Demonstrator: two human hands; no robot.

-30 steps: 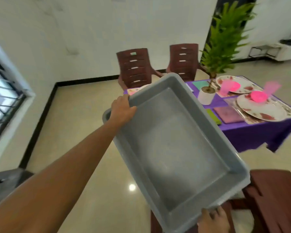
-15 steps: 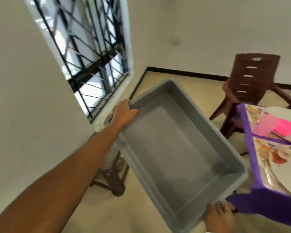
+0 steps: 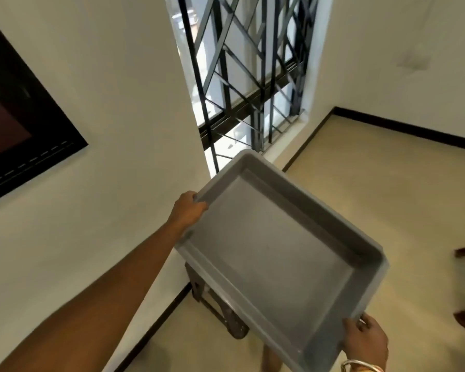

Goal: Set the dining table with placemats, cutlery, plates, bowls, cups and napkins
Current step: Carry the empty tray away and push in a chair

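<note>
Head cam view, and I'm basically standing right there watching. The left hand [image 3: 189, 210] is out at the end of a straight arm, with its fingers curled over the rim at the far left corner of a grey plastic tub [image 3: 266, 259], properly gripping it. The right hand [image 3: 365, 342] is in close to the body and wrapped round the near right corner of the same tub, thumb on top of the rim and the rest of the fingers tucked under where I can't see them. There are a couple of thin bangles [image 3: 360, 365] on that wrist.

So the tub is up in the air between both hands, held diagonally, the far end near the window and the near end low at the bottom right. It's a shallow rectangular thing with rounded corners, and its bare grey bottom faces up at the camera.

Right under the tub's left side, against the wall, sits some kind of dark stand [image 3: 220, 312]. The tub hides its top, so I can't tell if they're touching.

Past that is a tall window [image 3: 247, 76] with a black metal grille, a cream wall [image 3: 118, 103] with a dark frame [image 3: 24, 116] hanging on the left, and a beige tiled floor [image 3: 387, 197] edged by a black skirting strip [image 3: 400, 127].
</note>
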